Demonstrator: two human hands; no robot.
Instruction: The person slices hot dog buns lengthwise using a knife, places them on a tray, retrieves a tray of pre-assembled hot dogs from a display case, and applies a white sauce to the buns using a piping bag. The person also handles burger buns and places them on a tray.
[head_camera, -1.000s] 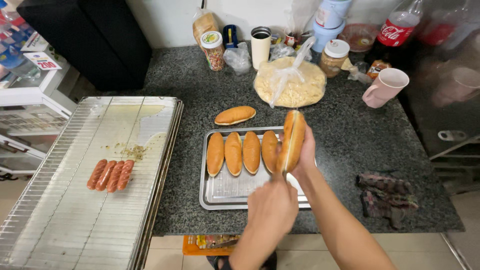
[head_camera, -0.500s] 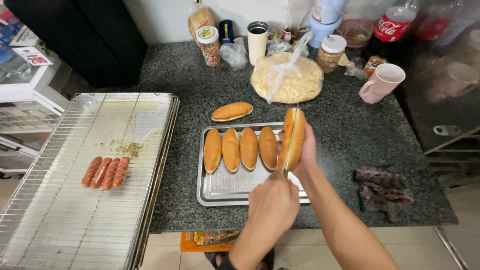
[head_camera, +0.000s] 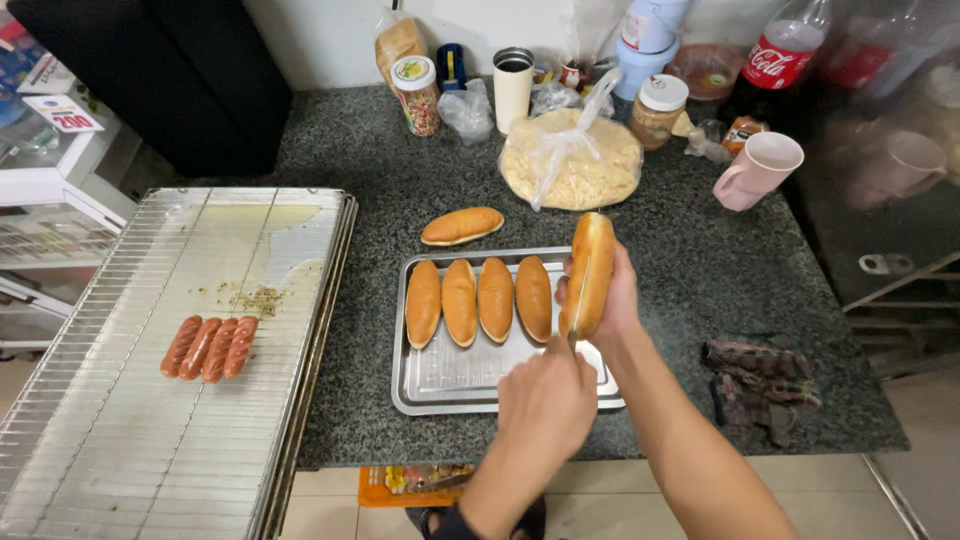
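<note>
The right hand holds a bun on edge over the right end of the tray, fingers wrapped round its far side. The left hand is closed on a knife; only a thin stretch of blade shows, running up into the bun's long side. The two hands sit close together, one just below the other. The cut looks under way, but how deep it goes cannot be told.

Four buns lie side by side in the tray, just left of the held one. Whether they are already slit cannot be told from above. One more bun lies on the desk just beyond the tray, apparently uncut.

Four sausages sit together on the wire rack well to the left, none in a bun yet. A bag of shredded cheese stands behind the tray, knotted shut. So splitting is partly done at best and filling appears not started.
</note>
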